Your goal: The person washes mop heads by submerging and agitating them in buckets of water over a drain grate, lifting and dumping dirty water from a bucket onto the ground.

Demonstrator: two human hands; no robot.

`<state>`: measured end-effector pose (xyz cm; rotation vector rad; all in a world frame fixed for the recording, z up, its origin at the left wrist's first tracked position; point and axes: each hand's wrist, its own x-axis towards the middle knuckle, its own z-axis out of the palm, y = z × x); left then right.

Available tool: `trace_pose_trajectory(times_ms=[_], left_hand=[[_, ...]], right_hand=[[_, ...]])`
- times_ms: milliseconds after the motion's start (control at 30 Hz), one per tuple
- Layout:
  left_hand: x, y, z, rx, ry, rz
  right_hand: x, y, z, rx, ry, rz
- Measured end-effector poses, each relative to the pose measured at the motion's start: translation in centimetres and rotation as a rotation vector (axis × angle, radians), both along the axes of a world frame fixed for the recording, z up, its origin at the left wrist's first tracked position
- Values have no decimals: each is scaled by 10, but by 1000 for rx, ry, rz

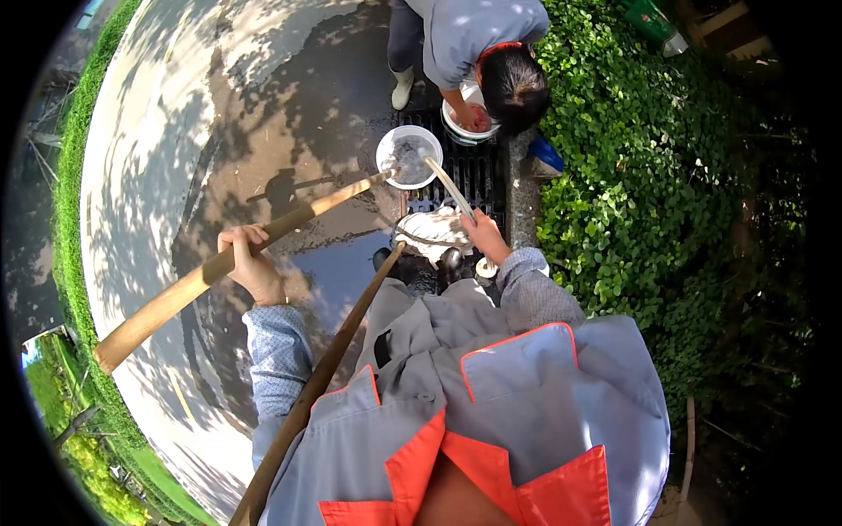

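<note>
My left hand [254, 266] is wrapped round a thick wooden pole [294, 219], which slants from the lower left to a white bucket [382, 158]. The pole's far end reaches the bucket's rim; what is on that end is hard to make out. Greyish, cloudy water [409, 151] shows inside the bucket. My right hand [485, 237] grips a pale, hose-like tube [451, 188], its tip over the bucket's right side. A second wooden pole [338, 346] leans along my body, its lower end beside a white mop head [434, 232] near my feet.
Ahead, a person [478, 44] bends over another white bucket [452, 127], with a hand on something red inside. A black drain grate [469, 171] runs under and beside the buckets. Leafy bushes [605, 175] border the right. Wet pavement [324, 131] lies left. A blue object [545, 155] sits by the kerb.
</note>
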<state>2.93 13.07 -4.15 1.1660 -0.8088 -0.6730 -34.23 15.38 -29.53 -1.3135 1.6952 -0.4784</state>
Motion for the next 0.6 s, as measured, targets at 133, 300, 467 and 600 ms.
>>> trace_pose_trajectory(times_ms=[133,300,467,600], left_hand=[[11,-4,-44,165,-43,220],[24,-41,-67,158,126,156],[21,-115,29,14,252,-195],[2,-135,132,-211,216,-428]], right_hand=[[16,5,15,13,28,-23],[43,15,27,-7,76,-31],[66,20,40,19,114,-48],[79,27,50,-42,144,-96]])
